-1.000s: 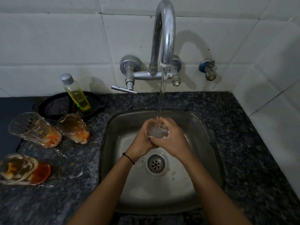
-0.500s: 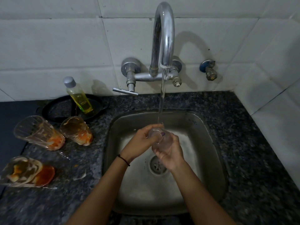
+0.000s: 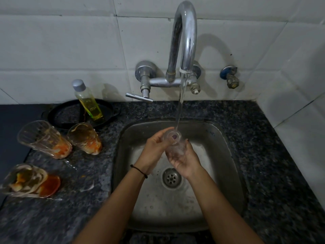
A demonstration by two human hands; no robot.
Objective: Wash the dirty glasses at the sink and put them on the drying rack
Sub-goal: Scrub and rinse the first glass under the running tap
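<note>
Right hand [image 3: 186, 160] has rolled palm-up since a second ago and the clear glass [image 3: 176, 147] has tipped from upright to slanted; little change from half a second ago. Clear glass now sits over the sink [image 3: 228, 155], above the drain [image 3: 171, 177], mouth up toward the tap [image 3: 184, 41]. Water stream [image 3: 182, 99] runs down and lands at the glass rim. Right hand cradles the glass body from below, fingers curled up round it. Left hand [image 3: 154, 150] grips the rim end, one fingertip showing through the glass wall; black band [image 3: 139, 170] on that wrist. Tap lever [image 3: 139, 97] points left. On the desk [image 3: 272, 173] left of the sink, three unwashed ones with orange residue: tall dirty glass [image 3: 44, 138], short dirty glass [image 3: 84, 138] just beside it, near dirty glass [image 3: 26, 180] closer to the camera, apart from those two. Behind them a black pan [image 3: 66, 113] with a soap bottle [image 3: 88, 101] of yellow liquid in it, grey cap. Wet smears on the desk near the glasses.
</note>
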